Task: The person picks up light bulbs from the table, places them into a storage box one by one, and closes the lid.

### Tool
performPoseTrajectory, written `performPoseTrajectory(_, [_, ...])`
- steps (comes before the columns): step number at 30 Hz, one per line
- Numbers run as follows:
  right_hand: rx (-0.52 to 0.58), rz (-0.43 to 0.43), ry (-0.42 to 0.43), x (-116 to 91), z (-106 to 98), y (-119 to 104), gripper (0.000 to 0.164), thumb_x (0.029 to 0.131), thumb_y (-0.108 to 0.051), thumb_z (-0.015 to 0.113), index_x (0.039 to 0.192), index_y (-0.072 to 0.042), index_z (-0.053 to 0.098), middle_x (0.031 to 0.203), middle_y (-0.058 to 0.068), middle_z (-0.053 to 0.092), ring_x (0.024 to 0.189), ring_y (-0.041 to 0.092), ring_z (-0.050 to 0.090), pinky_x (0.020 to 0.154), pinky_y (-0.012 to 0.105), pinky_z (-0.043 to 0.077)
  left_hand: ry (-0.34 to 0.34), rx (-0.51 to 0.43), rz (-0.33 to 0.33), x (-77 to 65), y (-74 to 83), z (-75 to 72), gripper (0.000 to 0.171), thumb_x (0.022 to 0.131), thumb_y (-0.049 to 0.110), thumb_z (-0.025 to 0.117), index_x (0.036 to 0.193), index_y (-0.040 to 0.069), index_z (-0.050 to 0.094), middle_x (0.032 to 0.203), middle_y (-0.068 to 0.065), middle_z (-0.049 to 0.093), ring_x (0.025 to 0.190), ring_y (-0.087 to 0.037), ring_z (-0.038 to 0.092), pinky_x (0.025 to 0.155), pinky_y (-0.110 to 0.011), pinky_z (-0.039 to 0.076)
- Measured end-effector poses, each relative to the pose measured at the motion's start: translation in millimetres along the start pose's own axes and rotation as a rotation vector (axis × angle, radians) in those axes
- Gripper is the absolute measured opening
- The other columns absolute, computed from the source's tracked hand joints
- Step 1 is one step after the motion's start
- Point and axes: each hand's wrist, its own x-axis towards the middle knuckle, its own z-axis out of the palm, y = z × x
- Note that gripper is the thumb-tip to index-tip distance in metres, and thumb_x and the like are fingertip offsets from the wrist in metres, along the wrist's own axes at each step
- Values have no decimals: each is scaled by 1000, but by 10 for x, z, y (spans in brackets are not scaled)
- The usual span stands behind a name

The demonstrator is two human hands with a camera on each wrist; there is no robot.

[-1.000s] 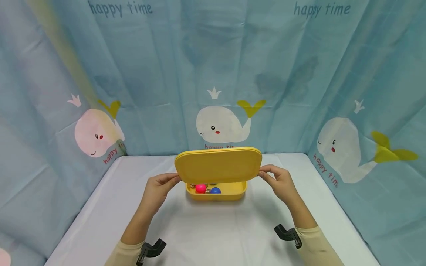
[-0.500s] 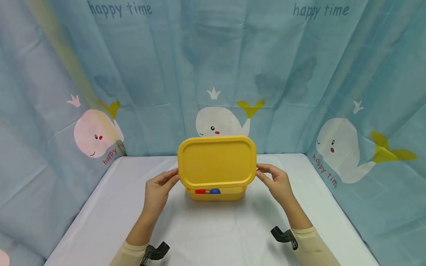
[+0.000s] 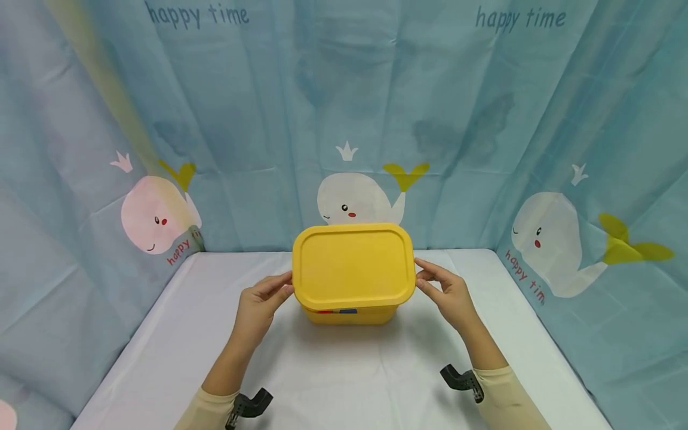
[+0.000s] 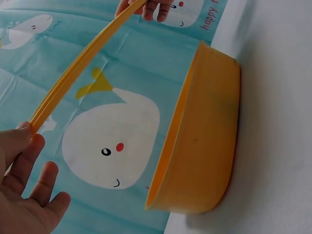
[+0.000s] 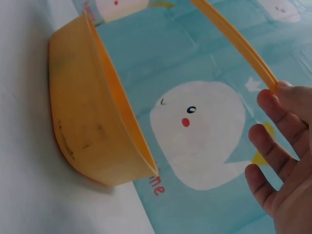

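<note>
A yellow lid [image 3: 353, 266] with rounded corners hangs above the yellow box [image 3: 350, 316], apart from its rim. My left hand [image 3: 259, 301] pinches the lid's left end between thumb and fingers. At the other end, my right hand [image 3: 447, 295] pinches it the same way. In the left wrist view the lid [image 4: 80, 63] shows edge-on, well above the box [image 4: 200, 136]. Dark scuffs mark the box's wall [image 5: 90, 112] in the right wrist view. Just slivers of red and blue things [image 3: 347, 311] show inside; the lid hides the rest.
The box stands on a white-covered table [image 3: 349, 376]. Blue curtains [image 3: 344, 107] printed with whales rise behind the table and on both sides. Each forearm wears a black camera mount, such as the left one [image 3: 251, 404].
The lid, first tilted with its underside showing, has turned to show its top face. It now covers more of the view into the box. The box has stayed put.
</note>
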Motion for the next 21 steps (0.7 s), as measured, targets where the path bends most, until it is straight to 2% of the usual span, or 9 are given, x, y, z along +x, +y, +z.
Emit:
performPoseTrajectory(4, [42,9,-70,-11,-42,38,48,98,-5,69,144,-9,60,104,11,72,111,13,64,107,23,44,-51,6,-34,-9,2,-44,39,97,15,72,136,9,68,132,-12,67,118,-11,66,97,-23,56])
performPoseTrajectory(8, [114,-4,-128,-19,-84,74,55,94,3,71,147,-5,56,105,11,71,111,16,64,104,22,49,-122,4,-30,-3,25,-99,44,98,14,70,142,10,63,140,-10,63,125,-9,63,99,-22,54])
performPoseTrajectory(11, [158,-32,-136,-19,-92,91,58,91,7,71,146,0,55,105,9,72,113,17,63,107,21,46,-163,12,-24,5,50,-138,49,96,12,72,144,12,61,143,-8,61,131,-8,57,101,-21,53])
performPoseTrajectory(14, [188,-63,-126,-16,-80,102,57,90,11,70,145,4,55,108,7,72,113,16,62,103,20,49,-184,32,-6,12,72,-168,54,93,9,75,145,14,61,141,-7,62,133,-9,54,105,-20,49])
performPoseTrajectory(18, [167,-111,-101,-6,-59,97,57,87,14,72,141,6,57,124,13,67,119,17,57,98,23,51,-193,60,16,18,100,-196,56,91,8,77,144,16,61,141,-7,63,131,-13,54,110,-19,46])
performPoseTrajectory(21, [142,-129,-90,4,-48,89,57,85,15,74,140,6,59,143,19,56,134,19,48,106,25,45,-190,83,19,20,115,-205,57,90,9,78,144,18,62,144,-5,62,130,-12,54,107,-18,47])
